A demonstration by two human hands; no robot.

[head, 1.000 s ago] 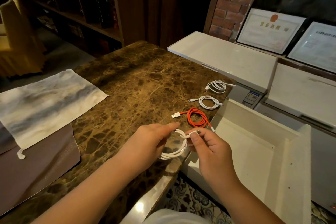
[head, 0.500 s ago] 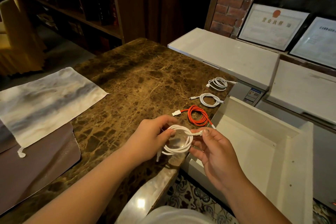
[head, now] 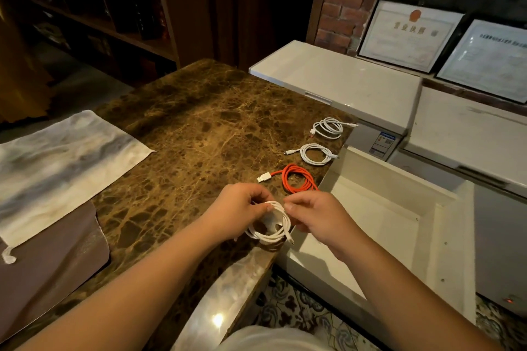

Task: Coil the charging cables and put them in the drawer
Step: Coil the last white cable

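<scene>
White cable [head: 271,232], wound into a loose ring, hangs between my two hands at the near edge of the marble bench [head: 182,134], just beside the open drawer [head: 399,225]. My left hand [head: 239,208] pinches the top of the ring between thumb and fingers, and my right hand [head: 316,216] pinches the strand beside it, with one plug end dangling below. I judge the main risk to be the coil springing apart: nothing ties the loops, so letting go with either hand before the end is tucked could let them unwind, or drop the bundle off the bench edge towards the patterned floor instead of into the drawer. Three more coils lie on the bench near its far right edge: an orange cable [head: 296,179], a second white coil [head: 315,154] and a third white coil [head: 329,128]; none is in the drawer yet. As for writing, the framed certificates [head: 410,34] carry gold characters and a red emblem, too blurred for me to read, and the sticker [head: 383,144] on the white cabinet is equally illegible.
</scene>
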